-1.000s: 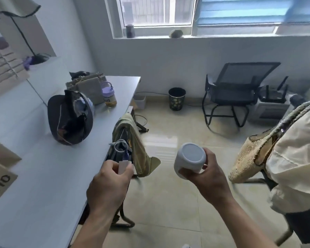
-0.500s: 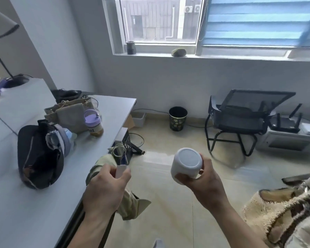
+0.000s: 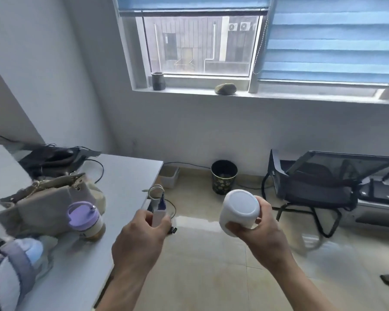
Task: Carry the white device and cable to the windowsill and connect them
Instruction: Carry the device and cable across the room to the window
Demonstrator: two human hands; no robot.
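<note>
A rounded white device is gripped in my right hand, held at chest height over the floor. My left hand is closed around a white plug block with a coiled cable sticking up from it, its blue connector showing. The windowsill runs across the far wall under the window, well ahead of both hands. A dark cup and a stone rest on the sill.
A white desk on the left carries a beige bag, a purple-lidded cup and a backpack. A black bin stands by the wall, and a black chair on the right. Tiled floor lies between.
The view has advanced toward the window and tilted up; the sill is nearer and larger. Both hands keep their grip on device and cable. The straw bag and draped chair have left view.
</note>
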